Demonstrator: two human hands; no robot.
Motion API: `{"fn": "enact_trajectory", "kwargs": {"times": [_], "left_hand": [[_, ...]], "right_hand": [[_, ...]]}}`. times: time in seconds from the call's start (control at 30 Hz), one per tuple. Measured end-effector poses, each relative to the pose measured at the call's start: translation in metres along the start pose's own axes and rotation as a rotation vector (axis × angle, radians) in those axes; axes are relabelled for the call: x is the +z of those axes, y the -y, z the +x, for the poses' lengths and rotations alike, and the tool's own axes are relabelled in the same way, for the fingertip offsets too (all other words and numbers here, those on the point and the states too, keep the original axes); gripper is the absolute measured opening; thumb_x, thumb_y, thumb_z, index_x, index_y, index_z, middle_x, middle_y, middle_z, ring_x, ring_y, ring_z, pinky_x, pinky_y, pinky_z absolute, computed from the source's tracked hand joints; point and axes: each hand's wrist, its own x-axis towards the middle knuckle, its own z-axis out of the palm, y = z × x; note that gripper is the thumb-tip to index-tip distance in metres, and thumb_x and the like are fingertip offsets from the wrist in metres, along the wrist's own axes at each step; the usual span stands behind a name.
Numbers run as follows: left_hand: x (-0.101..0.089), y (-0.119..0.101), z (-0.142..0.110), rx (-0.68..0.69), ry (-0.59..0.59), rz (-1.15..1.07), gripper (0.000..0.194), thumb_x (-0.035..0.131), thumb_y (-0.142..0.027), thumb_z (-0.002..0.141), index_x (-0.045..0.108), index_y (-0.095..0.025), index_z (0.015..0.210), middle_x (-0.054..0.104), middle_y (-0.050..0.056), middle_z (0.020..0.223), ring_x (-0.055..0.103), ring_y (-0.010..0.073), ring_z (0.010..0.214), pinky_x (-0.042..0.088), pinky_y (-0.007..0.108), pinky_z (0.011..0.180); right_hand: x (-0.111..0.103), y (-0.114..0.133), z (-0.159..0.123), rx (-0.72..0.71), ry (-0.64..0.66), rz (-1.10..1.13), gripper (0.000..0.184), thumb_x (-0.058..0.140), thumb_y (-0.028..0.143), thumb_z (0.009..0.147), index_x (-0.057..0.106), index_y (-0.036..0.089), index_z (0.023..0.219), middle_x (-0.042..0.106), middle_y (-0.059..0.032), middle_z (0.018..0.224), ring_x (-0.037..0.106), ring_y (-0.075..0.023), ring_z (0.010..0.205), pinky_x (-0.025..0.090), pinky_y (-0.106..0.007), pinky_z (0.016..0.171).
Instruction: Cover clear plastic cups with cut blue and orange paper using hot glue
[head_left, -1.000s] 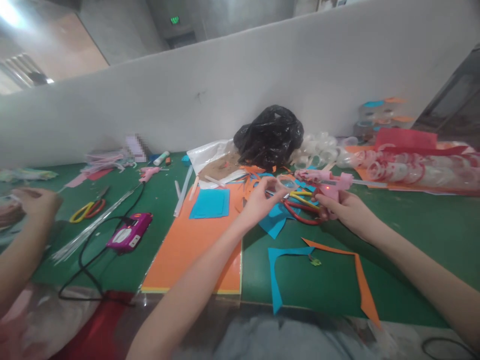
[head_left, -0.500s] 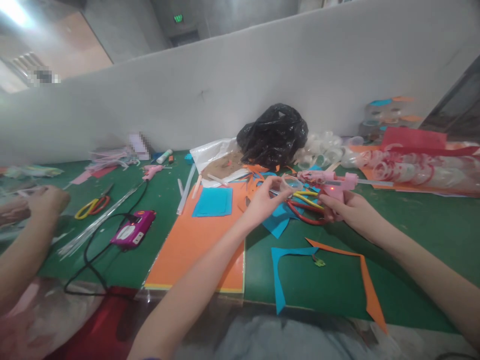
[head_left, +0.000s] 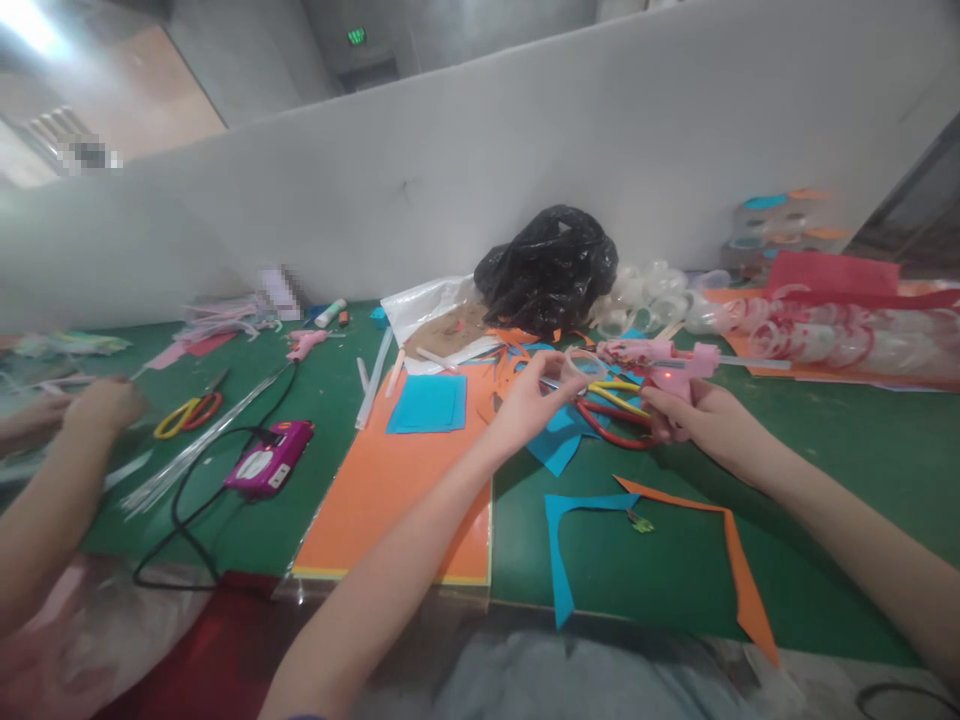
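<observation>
My right hand [head_left: 697, 420] is closed round the handle of a pink glue gun [head_left: 660, 364], whose red lamp glows and whose nozzle points left. My left hand [head_left: 525, 400] pinches a clear plastic ring [head_left: 583, 366] right at that nozzle. Both hands hover above red-and-yellow scissors [head_left: 611, 420] and blue paper scraps [head_left: 559, 440] on the green table [head_left: 825, 450].
An orange sheet [head_left: 397, 490] with a blue square [head_left: 429, 403] lies left of my hands. Blue and orange offcuts [head_left: 652, 530] lie near me. A black bag [head_left: 551, 265], clear rings [head_left: 810, 340] and a magenta glue gun [head_left: 270, 458] with its cable surround them. Another person's hand [head_left: 101, 405] is at the far left.
My hands have held the ring against the glue gun's nozzle throughout, shifting only slightly. The other person's hand at the left has moved a little to the right.
</observation>
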Motion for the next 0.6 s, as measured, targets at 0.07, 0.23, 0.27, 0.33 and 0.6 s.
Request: {"fn": "enact_trajectory", "kwargs": {"times": [0.07,0.23,0.27,0.33,0.6], "left_hand": [[0.0000,0.0013,0.0002,0.005,0.002,0.001,0.028,0.070,-0.037,0.092,0.059,-0.020,0.112,0.071,0.005,0.107,0.066,0.0178,0.104,0.047,0.030,0.084],[-0.0002,0.0025,0.0009,0.009,-0.004,0.011,0.029,0.070,-0.037,0.092,0.059,-0.021,0.113,0.070,0.004,0.107,0.066,0.0182,0.104,0.047,0.030,0.084],[-0.0002,0.0021,0.0010,0.007,-0.006,0.015,0.028,0.071,-0.036,0.092,0.059,-0.021,0.113,0.070,0.004,0.107,0.066,0.0183,0.105,0.047,0.030,0.085],[-0.0003,0.0010,0.0010,0.001,-0.008,0.020,0.028,0.071,-0.036,0.091,0.059,-0.021,0.111,0.070,0.004,0.107,0.066,0.0185,0.105,0.048,0.031,0.086],[-0.0007,0.0000,0.0005,0.001,-0.003,0.010,0.028,0.071,-0.034,0.091,0.059,-0.021,0.113,0.070,0.004,0.109,0.065,0.0185,0.106,0.047,0.030,0.086]], "right_hand": [[0.0002,0.0002,-0.0001,-0.010,0.007,0.006,0.063,0.071,0.084,0.060,0.052,0.025,0.061,0.055,0.0019,0.046,0.048,-0.0131,0.046,0.043,-0.029,0.050],[-0.0002,-0.0010,-0.0004,0.000,0.006,0.004,0.066,0.069,0.088,0.058,0.051,0.024,0.061,0.056,0.0010,0.047,0.049,-0.0136,0.047,0.042,-0.030,0.050],[-0.0005,-0.0014,-0.0006,0.001,0.009,0.004,0.067,0.069,0.088,0.058,0.052,0.024,0.061,0.056,0.0007,0.048,0.049,-0.0134,0.047,0.041,-0.030,0.051],[-0.0010,-0.0021,-0.0010,0.002,0.012,0.013,0.068,0.069,0.088,0.060,0.053,0.023,0.062,0.056,0.0004,0.049,0.049,-0.0130,0.049,0.041,-0.030,0.052],[-0.0017,-0.0030,-0.0009,0.001,0.025,0.006,0.068,0.068,0.088,0.062,0.054,0.021,0.060,0.056,-0.0009,0.051,0.049,-0.0128,0.050,0.041,-0.030,0.053]]}}
